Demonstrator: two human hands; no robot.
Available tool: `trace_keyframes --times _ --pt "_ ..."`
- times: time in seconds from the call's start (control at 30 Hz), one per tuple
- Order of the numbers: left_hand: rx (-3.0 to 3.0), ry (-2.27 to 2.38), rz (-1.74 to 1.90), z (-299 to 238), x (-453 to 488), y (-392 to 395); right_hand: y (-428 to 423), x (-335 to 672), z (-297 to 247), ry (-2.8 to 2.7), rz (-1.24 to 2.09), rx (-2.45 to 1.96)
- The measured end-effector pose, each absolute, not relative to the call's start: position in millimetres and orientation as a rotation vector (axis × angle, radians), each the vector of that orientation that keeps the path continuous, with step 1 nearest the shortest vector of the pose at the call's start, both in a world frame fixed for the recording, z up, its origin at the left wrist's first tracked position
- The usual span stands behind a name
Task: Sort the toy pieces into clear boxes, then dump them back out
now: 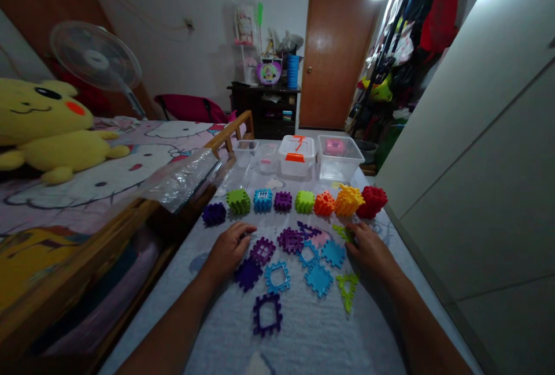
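My left hand [228, 249] lies on the cloth with its fingers curled down, next to a purple square tile [262, 250]; what is under its fingertips is hidden. My right hand [370, 249] rests at the right of the pile, fingertips on a lime-green piece [344, 233]. Between the hands lie loose flat tiles: purple [290, 240], blue [319, 278], a blue frame [277, 276], a purple frame [267, 314], a green triangle [347, 289]. Behind them stands a row of assembled cubes, from dark purple [214, 214] through green [238, 201] and orange [348, 200] to red [372, 201].
Clear plastic boxes [339, 157] and a white box with an orange latch [296, 156] stand at the table's far end. A bed with a yellow plush [47, 126] and a wooden rail [229, 132] runs along the left. A white cabinet [477, 149] stands close on the right.
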State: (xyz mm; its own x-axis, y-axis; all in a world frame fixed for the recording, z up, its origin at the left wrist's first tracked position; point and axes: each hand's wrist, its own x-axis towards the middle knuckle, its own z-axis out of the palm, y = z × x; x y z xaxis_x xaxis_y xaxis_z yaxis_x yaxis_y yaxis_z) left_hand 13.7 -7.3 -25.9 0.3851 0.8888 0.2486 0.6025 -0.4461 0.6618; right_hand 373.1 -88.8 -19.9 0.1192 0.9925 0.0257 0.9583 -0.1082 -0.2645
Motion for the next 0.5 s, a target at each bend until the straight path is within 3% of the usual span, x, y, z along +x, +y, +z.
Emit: trace_keyframes --times 0.17,0.5 --pt "2.15 1.283 0.802 -25.4 12.7 -7.9 -86.7 377.1 -23.4 -1.853 0.17 -2.038" --pt "2.117 1.345 0.776 -27.8 14.1 -6.6 -93.5 396.3 -3.9 -1.635 0.528 -1.922"
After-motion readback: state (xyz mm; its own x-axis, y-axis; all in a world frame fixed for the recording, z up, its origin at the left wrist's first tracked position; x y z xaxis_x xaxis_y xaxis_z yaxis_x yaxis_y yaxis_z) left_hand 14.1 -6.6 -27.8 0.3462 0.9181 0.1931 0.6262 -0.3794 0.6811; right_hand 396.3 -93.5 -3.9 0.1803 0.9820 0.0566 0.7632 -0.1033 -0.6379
